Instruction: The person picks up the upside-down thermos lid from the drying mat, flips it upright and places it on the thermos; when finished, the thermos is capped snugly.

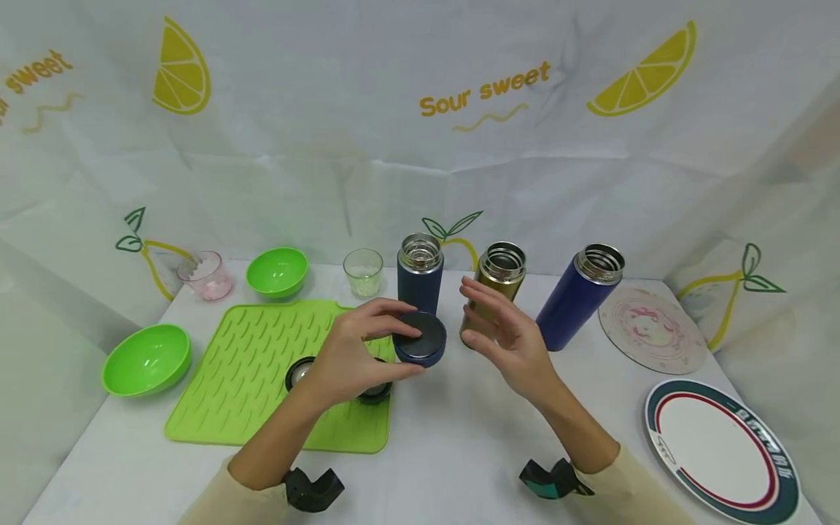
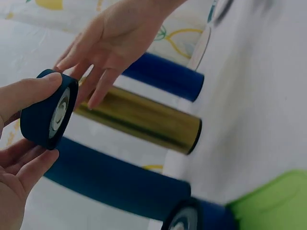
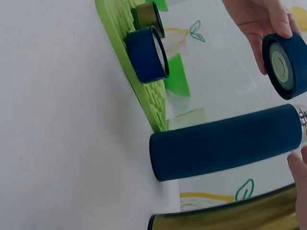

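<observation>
My left hand (image 1: pixel 344 359) grips a dark blue bottle lid (image 1: pixel 420 340) by its sides, thumb below and fingers above, with the lid raised off the table. Its silvery inner face shows in both wrist views. Behind it stands an uncapped dark teal bottle (image 1: pixel 420 289) with a steel neck. My right hand (image 1: pixel 512 346) has its fingers spread and holds nothing; it hovers just before an uncapped gold bottle (image 1: pixel 494 286), apart from the lid. To its right is an uncapped blue bottle (image 1: pixel 569 310). A blue lid (image 3: pixel 145 55) and a gold lid (image 3: pixel 148 19) lie upturned on the mat.
A green ridged mat (image 1: pixel 252 364) covers the left of the table. Around it stand two green bowls (image 1: pixel 146 361), a pink glass (image 1: pixel 206 277) and a clear glass (image 1: pixel 363 273). At right lie a pink round mat (image 1: pixel 652 332) and a white plate (image 1: pixel 715 448).
</observation>
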`<state>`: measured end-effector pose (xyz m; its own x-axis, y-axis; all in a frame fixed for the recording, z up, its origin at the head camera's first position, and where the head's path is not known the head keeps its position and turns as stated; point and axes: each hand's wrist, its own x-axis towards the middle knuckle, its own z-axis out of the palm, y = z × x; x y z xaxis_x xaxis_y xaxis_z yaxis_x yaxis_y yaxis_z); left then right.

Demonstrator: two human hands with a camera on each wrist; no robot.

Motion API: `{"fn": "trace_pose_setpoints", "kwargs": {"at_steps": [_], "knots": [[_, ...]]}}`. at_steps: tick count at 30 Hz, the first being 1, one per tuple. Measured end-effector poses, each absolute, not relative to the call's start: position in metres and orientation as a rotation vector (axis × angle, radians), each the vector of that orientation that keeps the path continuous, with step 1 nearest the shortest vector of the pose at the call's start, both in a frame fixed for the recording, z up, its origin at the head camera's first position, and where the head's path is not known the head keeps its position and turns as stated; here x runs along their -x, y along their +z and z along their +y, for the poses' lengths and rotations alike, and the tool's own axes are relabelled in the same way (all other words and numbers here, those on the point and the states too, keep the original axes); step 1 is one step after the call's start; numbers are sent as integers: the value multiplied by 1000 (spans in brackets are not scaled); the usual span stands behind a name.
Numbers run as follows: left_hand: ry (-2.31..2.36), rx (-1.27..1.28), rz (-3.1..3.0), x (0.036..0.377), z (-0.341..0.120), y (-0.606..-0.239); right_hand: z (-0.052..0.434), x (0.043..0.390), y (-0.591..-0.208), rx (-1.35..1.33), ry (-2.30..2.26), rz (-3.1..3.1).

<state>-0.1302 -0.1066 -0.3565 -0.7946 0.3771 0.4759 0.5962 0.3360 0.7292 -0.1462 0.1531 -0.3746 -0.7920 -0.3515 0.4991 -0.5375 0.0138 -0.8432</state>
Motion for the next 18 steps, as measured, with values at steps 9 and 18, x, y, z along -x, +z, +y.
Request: {"fn": "trace_pose_setpoints", "kwargs": {"at_steps": [9, 18], "knots": [[-1542, 758, -2370, 125, -137, -352, 116, 163, -384, -746, 1868, -2285], [-1546, 723, -2335, 126, -145, -344, 88, 182, -400, -518, 2006, -2297]]}}
